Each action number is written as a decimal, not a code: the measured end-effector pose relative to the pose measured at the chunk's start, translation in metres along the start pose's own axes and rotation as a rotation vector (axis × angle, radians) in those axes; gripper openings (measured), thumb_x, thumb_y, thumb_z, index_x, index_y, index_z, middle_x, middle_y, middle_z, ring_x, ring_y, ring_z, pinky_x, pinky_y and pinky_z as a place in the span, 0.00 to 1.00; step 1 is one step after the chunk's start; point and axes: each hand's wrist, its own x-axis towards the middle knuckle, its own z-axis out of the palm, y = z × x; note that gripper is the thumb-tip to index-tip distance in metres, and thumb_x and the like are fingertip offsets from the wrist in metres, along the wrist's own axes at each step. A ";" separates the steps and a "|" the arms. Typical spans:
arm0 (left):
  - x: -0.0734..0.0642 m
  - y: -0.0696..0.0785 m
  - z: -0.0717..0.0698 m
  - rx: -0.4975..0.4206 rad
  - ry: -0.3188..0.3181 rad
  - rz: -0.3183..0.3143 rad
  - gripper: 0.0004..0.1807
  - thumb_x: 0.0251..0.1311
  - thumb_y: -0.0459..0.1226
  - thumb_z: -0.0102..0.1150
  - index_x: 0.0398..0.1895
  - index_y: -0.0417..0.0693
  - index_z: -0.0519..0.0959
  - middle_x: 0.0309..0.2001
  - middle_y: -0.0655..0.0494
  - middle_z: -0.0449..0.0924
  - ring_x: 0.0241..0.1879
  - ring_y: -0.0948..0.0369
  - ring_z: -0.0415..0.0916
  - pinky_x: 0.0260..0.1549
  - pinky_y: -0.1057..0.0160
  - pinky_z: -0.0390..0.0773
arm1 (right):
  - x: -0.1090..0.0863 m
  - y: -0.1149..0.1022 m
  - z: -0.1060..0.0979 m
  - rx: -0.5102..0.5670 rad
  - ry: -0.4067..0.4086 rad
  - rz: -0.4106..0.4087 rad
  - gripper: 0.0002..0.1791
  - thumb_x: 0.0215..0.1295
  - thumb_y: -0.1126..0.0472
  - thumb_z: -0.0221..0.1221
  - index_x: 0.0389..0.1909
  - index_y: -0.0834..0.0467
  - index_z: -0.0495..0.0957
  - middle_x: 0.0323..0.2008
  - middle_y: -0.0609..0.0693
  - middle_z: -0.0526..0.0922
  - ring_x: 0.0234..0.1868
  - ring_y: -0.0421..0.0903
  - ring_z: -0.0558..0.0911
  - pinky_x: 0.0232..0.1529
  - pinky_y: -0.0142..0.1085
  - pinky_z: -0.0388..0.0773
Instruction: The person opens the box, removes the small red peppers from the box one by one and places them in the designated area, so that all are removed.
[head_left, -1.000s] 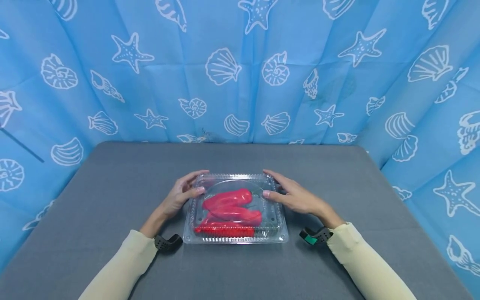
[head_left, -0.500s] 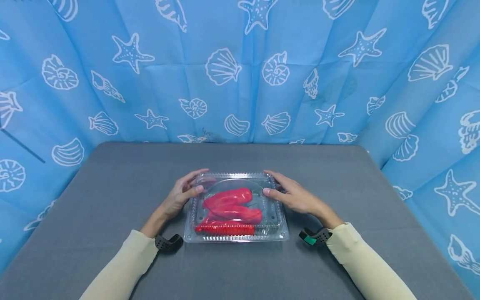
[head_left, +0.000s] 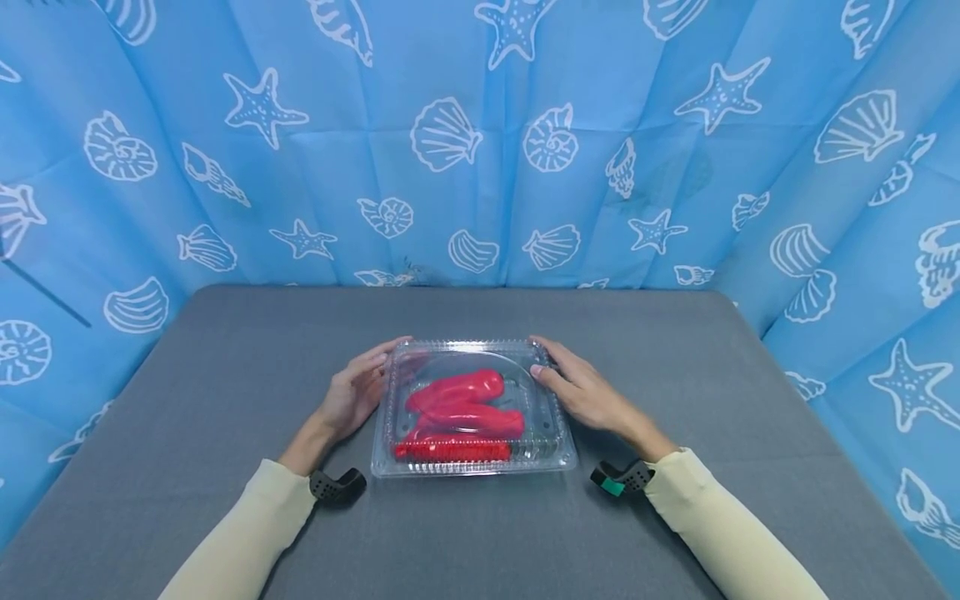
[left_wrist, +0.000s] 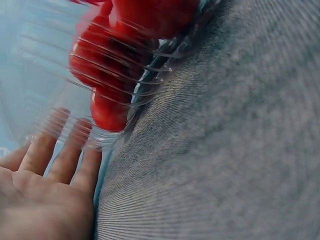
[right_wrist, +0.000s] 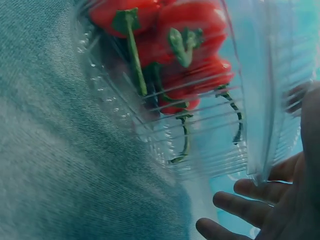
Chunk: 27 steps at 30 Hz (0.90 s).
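Observation:
A clear plastic clamshell container [head_left: 474, 467] with a ribbed lid sits on the grey table. Inside lie several red peppers [head_left: 465, 418], their green stems [right_wrist: 135, 65] toward the right side. My left hand [head_left: 354, 400] is at the container's left side; in the left wrist view its straight, spread fingers [left_wrist: 62, 167] reach the ribbed wall. My right hand [head_left: 588, 396] is at the far right corner. Its thumb lies on the lid's right edge, and the other fingers [right_wrist: 245, 209] extend, spread, along the side. Some fingertips are hidden behind the plastic.
Grey cloth covers the table [head_left: 480, 542] around the container. A blue curtain [head_left: 480, 142] with white shells and starfish hangs behind the table's far edge. A dark band [head_left: 337, 487] is on my left wrist, another band [head_left: 622, 477] on my right.
The container has shifted slightly away from me. My left thumb has come off the lid, and the left hand has eased outward. My right thumb has slid toward the lid's edge.

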 end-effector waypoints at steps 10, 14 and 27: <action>0.001 -0.003 -0.004 -0.179 0.028 -0.021 0.32 0.70 0.25 0.26 0.79 0.31 0.46 0.69 0.47 0.72 0.68 0.53 0.71 0.70 0.53 0.65 | 0.001 0.001 0.004 0.000 0.037 -0.006 0.30 0.79 0.56 0.47 0.77 0.61 0.57 0.70 0.66 0.66 0.66 0.63 0.71 0.65 0.61 0.69; 0.000 -0.003 -0.003 -0.189 0.050 -0.036 0.34 0.68 0.23 0.28 0.79 0.32 0.47 0.69 0.49 0.72 0.67 0.54 0.72 0.70 0.52 0.64 | 0.001 0.001 0.005 0.004 0.038 -0.007 0.30 0.79 0.57 0.46 0.78 0.62 0.56 0.71 0.67 0.65 0.66 0.64 0.71 0.65 0.62 0.69; 0.001 -0.002 -0.003 -0.141 0.036 -0.017 0.34 0.67 0.22 0.30 0.79 0.31 0.47 0.70 0.44 0.70 0.67 0.54 0.72 0.68 0.55 0.68 | 0.001 0.001 0.007 0.004 0.066 -0.015 0.30 0.79 0.57 0.46 0.78 0.62 0.57 0.71 0.66 0.66 0.67 0.63 0.70 0.68 0.61 0.66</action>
